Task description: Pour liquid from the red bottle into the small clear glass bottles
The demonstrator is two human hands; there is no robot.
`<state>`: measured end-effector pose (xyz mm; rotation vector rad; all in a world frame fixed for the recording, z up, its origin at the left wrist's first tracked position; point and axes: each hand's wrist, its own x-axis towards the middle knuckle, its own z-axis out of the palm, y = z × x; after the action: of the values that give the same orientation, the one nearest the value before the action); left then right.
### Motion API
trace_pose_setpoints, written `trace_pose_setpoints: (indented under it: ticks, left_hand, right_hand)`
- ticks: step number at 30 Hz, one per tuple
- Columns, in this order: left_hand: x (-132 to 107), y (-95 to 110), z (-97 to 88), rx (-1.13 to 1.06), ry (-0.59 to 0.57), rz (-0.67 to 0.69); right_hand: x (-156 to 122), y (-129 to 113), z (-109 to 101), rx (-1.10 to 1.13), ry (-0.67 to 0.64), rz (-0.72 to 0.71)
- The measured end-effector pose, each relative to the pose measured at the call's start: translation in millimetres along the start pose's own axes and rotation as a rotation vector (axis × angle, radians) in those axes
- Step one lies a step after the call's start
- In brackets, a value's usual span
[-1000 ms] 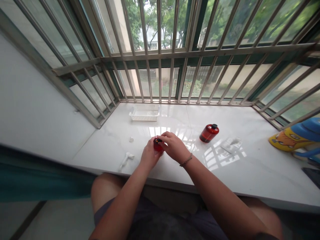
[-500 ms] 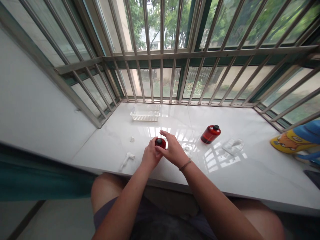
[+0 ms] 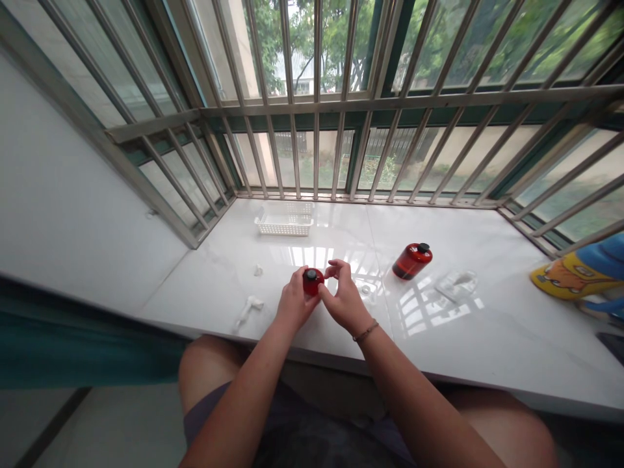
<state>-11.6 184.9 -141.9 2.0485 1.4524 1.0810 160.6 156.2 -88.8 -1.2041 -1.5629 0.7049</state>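
Note:
My left hand [image 3: 294,302] is wrapped round a small red bottle [image 3: 313,286] with a black cap, held upright above the white ledge. Just right of that bottle is my right hand [image 3: 345,300], its thumb and fingers apart and the thumb tip close to the bottle's side; whether it touches I cannot tell. A second red bottle [image 3: 412,262] with a black cap stands to the right. On the left lies a white pump head [image 3: 252,305], with a small clear piece [image 3: 258,270] behind it. Another small clear piece [image 3: 365,290] lies beyond my right hand.
A white perforated basket [image 3: 284,227] sits at the back near the window bars [image 3: 316,156]. Crumpled clear plastic [image 3: 457,285] lies right of the second bottle. A yellow and blue water bottle [image 3: 580,268] is at the right, with a dark flat object [image 3: 611,344] by the edge.
My right hand has drawn back to the right from the top of the held bottle, uncovering its cap. My left hand keeps its hold.

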Motion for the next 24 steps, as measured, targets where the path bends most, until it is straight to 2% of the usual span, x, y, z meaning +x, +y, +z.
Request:
trace_pose_setpoints:
  ticks: [3, 8, 12, 15, 24]
  left_hand:
    - [0, 0, 0.2, 0.003, -0.005, 0.003]
    - [-1, -1, 1.4, 0.006, 0.003, 0.005]
    - [-1, -1, 1.9, -0.014, 0.012, 0.017]
    - [-2, 1, 1.6, -0.034, 0.021, 0.007]
    - [-28, 7, -4.9, -0.066, 0.018, -0.001]
  right_hand:
    - [0, 0, 0, 0.029, -0.062, -0.009]
    - [1, -2, 2, -0.005, 0.011, 0.005]
    - [3, -5, 6, 0.052, -0.070, -0.038]
    - [7, -8, 7, 0.016, -0.055, -0.035]
    - [3, -8, 8, -0.135, -0.003, -0.058]
